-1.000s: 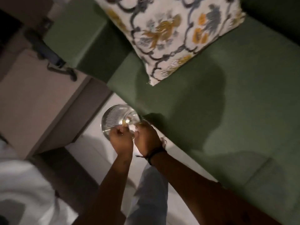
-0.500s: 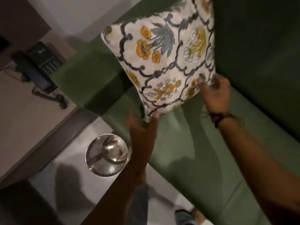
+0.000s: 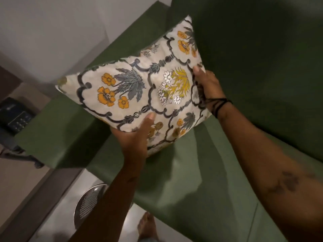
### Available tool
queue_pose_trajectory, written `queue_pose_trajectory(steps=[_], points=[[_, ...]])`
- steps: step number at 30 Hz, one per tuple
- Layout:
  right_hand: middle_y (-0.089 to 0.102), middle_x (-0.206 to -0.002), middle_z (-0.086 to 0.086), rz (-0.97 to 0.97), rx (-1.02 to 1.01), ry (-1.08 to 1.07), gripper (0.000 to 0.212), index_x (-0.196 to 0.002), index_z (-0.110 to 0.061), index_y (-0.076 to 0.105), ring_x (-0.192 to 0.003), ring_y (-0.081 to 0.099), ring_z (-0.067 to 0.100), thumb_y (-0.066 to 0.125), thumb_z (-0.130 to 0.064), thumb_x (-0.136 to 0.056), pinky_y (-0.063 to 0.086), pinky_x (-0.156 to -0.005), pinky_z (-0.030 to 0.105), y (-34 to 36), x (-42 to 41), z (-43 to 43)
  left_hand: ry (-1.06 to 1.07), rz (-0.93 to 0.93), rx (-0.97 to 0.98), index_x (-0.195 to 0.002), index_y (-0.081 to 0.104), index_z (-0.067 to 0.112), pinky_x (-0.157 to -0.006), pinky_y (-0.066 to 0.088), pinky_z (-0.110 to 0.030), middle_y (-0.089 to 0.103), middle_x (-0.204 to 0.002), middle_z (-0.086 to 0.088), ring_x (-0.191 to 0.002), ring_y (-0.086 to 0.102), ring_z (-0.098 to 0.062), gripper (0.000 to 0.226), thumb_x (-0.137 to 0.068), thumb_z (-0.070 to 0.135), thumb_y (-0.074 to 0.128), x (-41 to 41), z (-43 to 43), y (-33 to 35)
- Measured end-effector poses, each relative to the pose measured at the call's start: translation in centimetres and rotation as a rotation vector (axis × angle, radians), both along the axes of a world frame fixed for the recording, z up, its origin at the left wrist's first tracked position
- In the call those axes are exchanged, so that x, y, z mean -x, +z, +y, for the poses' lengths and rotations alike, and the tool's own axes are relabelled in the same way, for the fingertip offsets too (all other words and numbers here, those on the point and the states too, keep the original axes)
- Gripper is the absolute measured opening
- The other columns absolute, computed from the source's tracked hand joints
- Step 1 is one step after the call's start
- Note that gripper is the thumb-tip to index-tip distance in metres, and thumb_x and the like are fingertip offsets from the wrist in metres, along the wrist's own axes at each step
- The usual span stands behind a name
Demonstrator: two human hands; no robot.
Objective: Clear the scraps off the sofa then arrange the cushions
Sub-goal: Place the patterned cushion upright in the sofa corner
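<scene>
Green upholstery filled the head view: a sofa with its armrest at the left and its backrest behind. Both hands gripped one floral cushion, raised off the seat at the corner by the armrest. His left hand clasped the lower edge, thumb on the front face. His right hand clasped the right edge near the backrest. Below, a metal bin stood on the floor beside the sofa, and a dark telephone lay on the table at left.

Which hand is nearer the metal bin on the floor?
Left. The left hand grips the cushion above the metal bin; the right hand is farther, at the cushion's far edge.
</scene>
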State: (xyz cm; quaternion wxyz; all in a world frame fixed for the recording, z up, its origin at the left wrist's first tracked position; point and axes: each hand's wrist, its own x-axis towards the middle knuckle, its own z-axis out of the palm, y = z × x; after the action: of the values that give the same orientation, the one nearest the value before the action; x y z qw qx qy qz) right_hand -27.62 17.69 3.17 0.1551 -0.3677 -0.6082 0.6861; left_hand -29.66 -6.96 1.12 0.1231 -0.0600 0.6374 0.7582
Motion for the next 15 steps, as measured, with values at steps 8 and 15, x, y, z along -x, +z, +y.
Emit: queue_pose_trajectory(steps=[8,15], points=[[0.07,-0.118,0.009,0.027,-0.27,-0.394,0.076,-0.128,-0.014,0.048,-0.094,0.072,0.017,0.084,-0.035,-0.065,0.061,-0.077,0.031,1.2,-14.6,-1.5,-0.481,0.193,0.088,-0.135,0.047,0.024,-0.073,0.058,-0.013,0.071,-0.116,0.012,-0.103,0.068,0.005,0.101,-0.047,0.037,0.096,6.6,8.3,1.4],[0.055,-0.137,0.011,-0.018,-0.312,-0.512,0.087,-0.14,-0.01,0.037,-0.118,0.059,0.013,0.086,-0.009,-0.069,0.051,-0.101,0.028,-1.8,-17.6,1.5,-0.816,0.226,0.189,-0.118,0.053,0.045,-0.07,0.059,-0.014,0.073,-0.107,0.028,-0.098,0.07,0.005,0.086,-0.043,0.049,0.096,6.8,16.2,0.1]])
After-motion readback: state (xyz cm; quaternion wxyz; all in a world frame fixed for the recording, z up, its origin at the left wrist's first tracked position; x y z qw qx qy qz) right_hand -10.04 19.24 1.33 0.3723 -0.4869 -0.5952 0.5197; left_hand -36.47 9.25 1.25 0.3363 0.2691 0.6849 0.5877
